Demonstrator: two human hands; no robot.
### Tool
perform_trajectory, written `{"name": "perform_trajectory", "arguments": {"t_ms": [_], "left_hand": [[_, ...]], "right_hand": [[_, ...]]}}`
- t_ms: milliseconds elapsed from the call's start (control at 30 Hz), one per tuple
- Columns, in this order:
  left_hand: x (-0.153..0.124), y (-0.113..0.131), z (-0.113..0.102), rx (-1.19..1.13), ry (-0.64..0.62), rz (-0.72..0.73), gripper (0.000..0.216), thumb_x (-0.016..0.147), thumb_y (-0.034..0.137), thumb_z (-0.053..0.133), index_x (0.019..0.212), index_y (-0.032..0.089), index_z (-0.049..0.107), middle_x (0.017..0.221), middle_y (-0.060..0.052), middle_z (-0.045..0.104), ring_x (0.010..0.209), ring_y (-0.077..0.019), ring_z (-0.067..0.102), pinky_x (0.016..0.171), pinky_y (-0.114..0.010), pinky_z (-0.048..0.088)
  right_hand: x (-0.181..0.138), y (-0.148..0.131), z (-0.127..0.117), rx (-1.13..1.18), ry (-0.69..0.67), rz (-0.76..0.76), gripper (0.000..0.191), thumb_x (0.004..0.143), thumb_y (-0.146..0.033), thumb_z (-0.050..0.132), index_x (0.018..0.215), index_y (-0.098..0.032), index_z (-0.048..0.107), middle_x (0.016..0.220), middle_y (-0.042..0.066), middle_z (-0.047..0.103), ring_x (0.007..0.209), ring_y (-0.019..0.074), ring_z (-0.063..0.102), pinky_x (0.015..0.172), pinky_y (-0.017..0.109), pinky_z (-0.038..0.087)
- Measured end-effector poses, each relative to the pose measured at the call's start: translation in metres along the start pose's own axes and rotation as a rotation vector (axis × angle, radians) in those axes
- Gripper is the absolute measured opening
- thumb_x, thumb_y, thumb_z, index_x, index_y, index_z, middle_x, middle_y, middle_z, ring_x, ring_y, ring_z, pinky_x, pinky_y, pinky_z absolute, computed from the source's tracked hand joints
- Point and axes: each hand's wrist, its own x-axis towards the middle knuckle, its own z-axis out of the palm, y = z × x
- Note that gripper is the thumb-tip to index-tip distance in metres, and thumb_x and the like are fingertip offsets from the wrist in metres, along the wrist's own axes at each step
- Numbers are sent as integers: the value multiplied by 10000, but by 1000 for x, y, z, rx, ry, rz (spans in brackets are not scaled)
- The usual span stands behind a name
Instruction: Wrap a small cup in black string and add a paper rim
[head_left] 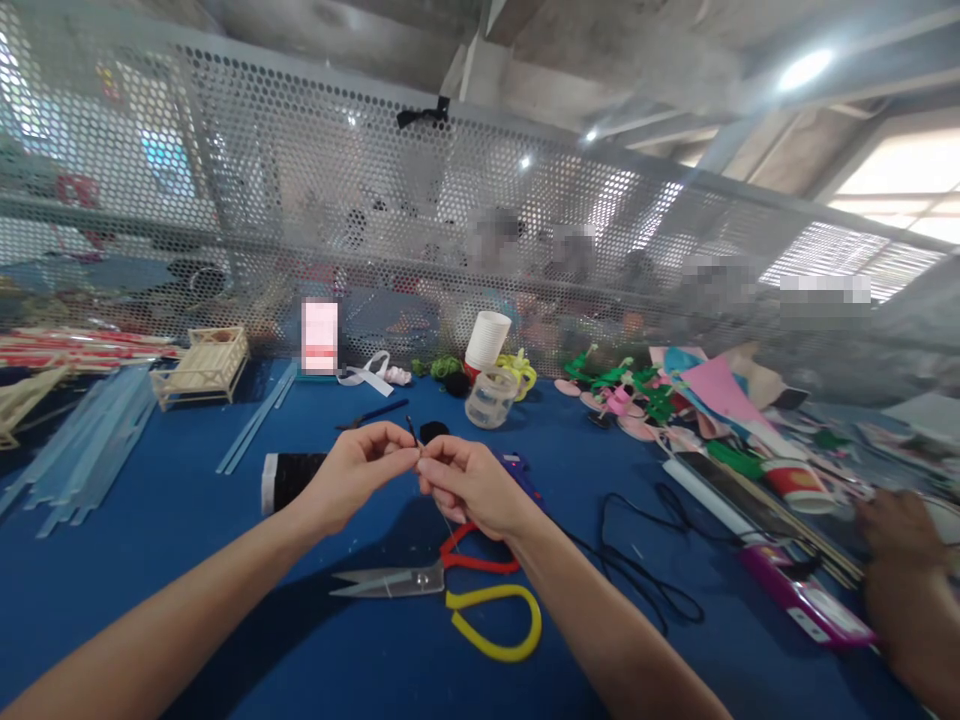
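My left hand and my right hand meet over the middle of the table, fingertips pinched together. A thin black piece sticks up between them, and a fine wire-like strand hangs below my right fingers. Which end each hand grips is hidden. Just beneath lies a pair of scissors with one red and one yellow handle, blades pointing left. A black spool with a white end lies beside my left wrist. Behind my right hand, a blue tool with a black cord is partly covered.
Pale blue strips and a small wooden frame lie left. At the back stand white paper cups and a clear tape roll. Craft pieces and a purple device crowd the right, near another person's hand. Perforated metal panels rise behind.
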Motion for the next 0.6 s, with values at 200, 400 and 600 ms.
{"name": "perform_trajectory", "arguments": {"t_ms": [200, 400, 600], "left_hand": [[1, -1, 3, 4, 24, 32, 153, 604, 245, 669, 613, 143, 555, 564, 52, 529, 473, -41, 387, 452, -186, 267], [0, -3, -1, 52, 2, 41, 213, 645, 282, 648, 564, 138, 514, 517, 60, 475, 447, -34, 322, 427, -185, 216], [0, -3, 0, -34, -51, -12, 216, 636, 298, 656, 595, 136, 520, 602, 32, 533, 450, -30, 338, 420, -183, 222]], "right_hand": [[1, 1, 3, -86, 66, -31, 222, 668, -318, 647, 687, -151, 502, 517, -58, 553, 305, 14, 391, 290, 146, 310], [0, -1, 3, -62, 10, -12, 221, 672, -308, 649, 678, -142, 503, 495, -65, 547, 289, 11, 393, 281, 139, 304], [-1, -2, 3, 33, -65, -4, 196, 676, -278, 651, 675, -142, 509, 510, -66, 549, 288, -2, 357, 270, 134, 267]]}}
